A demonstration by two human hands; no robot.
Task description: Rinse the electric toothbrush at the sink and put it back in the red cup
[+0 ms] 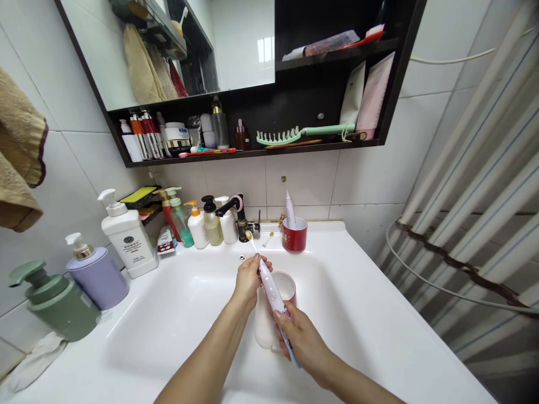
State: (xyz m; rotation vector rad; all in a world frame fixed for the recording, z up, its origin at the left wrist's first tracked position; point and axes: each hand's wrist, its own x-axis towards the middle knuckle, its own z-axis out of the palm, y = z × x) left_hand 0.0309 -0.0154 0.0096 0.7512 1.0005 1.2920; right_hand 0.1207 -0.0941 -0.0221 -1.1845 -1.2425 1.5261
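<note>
White glossy worktop [391, 336] surrounds smooth white basin [181, 314]. Over basin: slim pale-lilac electric toothbrush [272, 287], tilted. Right hand [300, 335]: grip clamped round handle [290, 348]; left hand [246, 280]: grip pinched near neck [254, 246]. Probably best: handle firm, neck pressure light, brush clear of red white-lined cup [288, 286] in basin.

Just left of the black faucet [242, 224] stand a white pump bottle [229, 227], an olive bottle [213, 229] with a black pump, and a white bottle [197, 230] with an orange pump, while well to its left are a white labelled dispenser [131, 244], a purple dispenser [99, 279] and a green dispenser [63, 306]. Above the faucet, a dark shelf [252, 152] carries a dropper bottle [241, 138] and, toward the faucet's right, a mint-green hairbrush [280, 137]; higher, mostly to its left, is a mirror [240, 45]. Far right of the faucet, pale pipes [455, 168] stand before the tiled wall [357, 177].
</note>
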